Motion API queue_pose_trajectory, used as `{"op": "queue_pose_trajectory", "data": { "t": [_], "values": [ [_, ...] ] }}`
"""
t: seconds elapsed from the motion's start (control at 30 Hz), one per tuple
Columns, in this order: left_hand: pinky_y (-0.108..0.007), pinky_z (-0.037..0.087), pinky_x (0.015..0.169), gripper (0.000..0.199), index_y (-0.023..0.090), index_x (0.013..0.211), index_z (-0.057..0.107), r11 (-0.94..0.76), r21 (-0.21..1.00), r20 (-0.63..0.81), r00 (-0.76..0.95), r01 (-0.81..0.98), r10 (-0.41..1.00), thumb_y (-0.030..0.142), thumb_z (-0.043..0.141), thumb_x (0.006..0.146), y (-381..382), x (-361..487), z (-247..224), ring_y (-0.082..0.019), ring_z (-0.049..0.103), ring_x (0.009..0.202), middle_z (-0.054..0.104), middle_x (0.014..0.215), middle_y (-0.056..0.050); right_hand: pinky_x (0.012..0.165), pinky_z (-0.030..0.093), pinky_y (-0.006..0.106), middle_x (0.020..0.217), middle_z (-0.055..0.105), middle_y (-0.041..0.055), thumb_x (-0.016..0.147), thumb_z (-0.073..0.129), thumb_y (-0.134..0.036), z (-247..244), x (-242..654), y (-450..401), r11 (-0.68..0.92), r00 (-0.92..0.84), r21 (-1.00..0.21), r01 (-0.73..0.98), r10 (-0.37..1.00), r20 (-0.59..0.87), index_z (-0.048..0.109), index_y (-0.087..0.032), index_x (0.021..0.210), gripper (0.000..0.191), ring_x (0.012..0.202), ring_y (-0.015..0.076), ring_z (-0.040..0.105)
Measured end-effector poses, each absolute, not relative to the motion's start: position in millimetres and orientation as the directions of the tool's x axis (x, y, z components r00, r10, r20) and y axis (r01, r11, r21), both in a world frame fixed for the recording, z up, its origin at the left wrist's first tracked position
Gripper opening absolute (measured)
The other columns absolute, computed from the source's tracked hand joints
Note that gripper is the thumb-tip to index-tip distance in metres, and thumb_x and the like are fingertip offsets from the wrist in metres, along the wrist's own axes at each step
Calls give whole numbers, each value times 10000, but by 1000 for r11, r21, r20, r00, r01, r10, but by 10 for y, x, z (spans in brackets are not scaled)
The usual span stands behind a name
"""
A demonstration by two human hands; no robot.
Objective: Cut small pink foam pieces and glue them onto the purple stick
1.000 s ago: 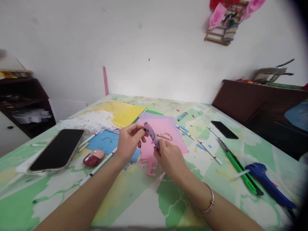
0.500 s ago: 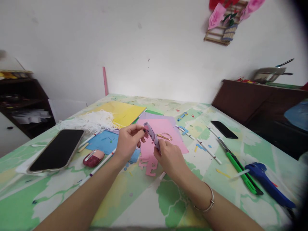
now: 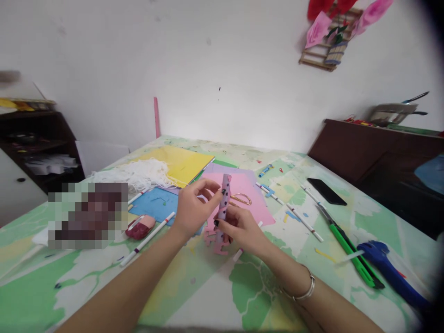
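One dotted tube point(image 3: 224, 208) is held by the left hand point(image 3: 194, 206) and right hand point(image 3: 244, 231), and one knife point(image 3: 354, 252) is laid on the patterned worktop point(image 3: 194, 300) before a white wall point(image 3: 138, 55).

Slim lavender tube point(image 3: 225, 203), dark-spotted, pinkish at its top end, nearly upright, top leaning slightly right, held above the table point(image 3: 194, 296) between left hand point(image 3: 194, 206) and right hand point(image 3: 244, 229)

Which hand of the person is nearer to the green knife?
Right. The right hand is left of the green knife, apart from it; the left hand is farther left.
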State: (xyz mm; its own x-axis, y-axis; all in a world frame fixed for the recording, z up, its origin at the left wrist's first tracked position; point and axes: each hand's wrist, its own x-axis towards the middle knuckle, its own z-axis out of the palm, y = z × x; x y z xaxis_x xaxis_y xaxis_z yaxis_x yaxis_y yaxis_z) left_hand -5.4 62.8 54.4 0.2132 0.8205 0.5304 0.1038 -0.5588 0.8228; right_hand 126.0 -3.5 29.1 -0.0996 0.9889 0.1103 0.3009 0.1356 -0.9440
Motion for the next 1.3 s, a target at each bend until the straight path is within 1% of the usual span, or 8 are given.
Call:
{"op": "queue_pose_trajectory", "data": {
  "t": [0.07,0.13,0.23,0.37,0.53,0.77,1.17,1.3],
  "values": [
    [-201,448,445,109,165,751,647,-623,765,587,222,164,779,256,659,694,606,-43,533,-105,574,525,670,717,-24,479,444,219,634,546,-33,823,534,-266,253,1258,-23,119,-144,-972,204,985,91,513,-176,788,98,491,98,541],
    [-200,438,444,107,172,756,643,-671,710,634,219,215,742,249,672,688,590,-33,519,-96,559,510,671,718,-19,485,443,220,635,552,-33,830,542,-273,213,1260,-14,129,-148,-972,195,984,101,526,-172,803,105,498,99,545],
    [-204,433,458,104,180,742,626,-700,658,675,194,278,712,258,678,696,580,-27,502,-96,548,513,665,715,-12,488,432,218,621,557,-32,836,547,-277,176,1260,-15,140,-142,-956,258,984,106,536,-169,799,115,511,104,550],
    [-210,433,478,105,185,713,604,-702,636,690,170,321,703,272,663,721,581,-31,500,-95,547,516,657,698,0,500,391,209,625,548,-28,836,546,-263,162,1253,-25,195,-120,-882,429,980,158,561,-162,765,124,543,100,525],
    [-207,439,480,65,180,701,602,-687,668,671,165,286,722,229,633,730,587,-32,513,-94,561,508,662,673,2,486,322,209,578,492,-45,820,530,-239,171,1257,-10,213,-60,-782,586,974,220,530,-168,719,124,524,92,443],
    [-206,456,476,44,174,749,660,-626,754,595,196,199,780,201,628,736,617,-27,535,-111,605,550,698,705,-15,502,294,220,571,459,-50,799,528,-217,188,1308,21,225,-35,-699,678,961,276,529,-176,707,101,539,99,410],
    [-208,462,538,57,170,768,673,-629,749,593,213,208,776,189,621,756,640,-29,509,-107,613,592,708,729,-11,498,283,232,556,443,-56,799,516,-238,206,1328,36,226,-19,-614,757,946,325,434,-195,656,170,500,97,406],
    [-205,454,538,45,165,740,664,-598,778,563,208,193,800,186,626,749,650,-29,515,-102,605,590,695,702,-8,502,282,231,550,444,-56,802,503,-241,204,1326,40,211,-6,-601,771,946,325,425,-197,659,168,502,100,411]
  ]
}}
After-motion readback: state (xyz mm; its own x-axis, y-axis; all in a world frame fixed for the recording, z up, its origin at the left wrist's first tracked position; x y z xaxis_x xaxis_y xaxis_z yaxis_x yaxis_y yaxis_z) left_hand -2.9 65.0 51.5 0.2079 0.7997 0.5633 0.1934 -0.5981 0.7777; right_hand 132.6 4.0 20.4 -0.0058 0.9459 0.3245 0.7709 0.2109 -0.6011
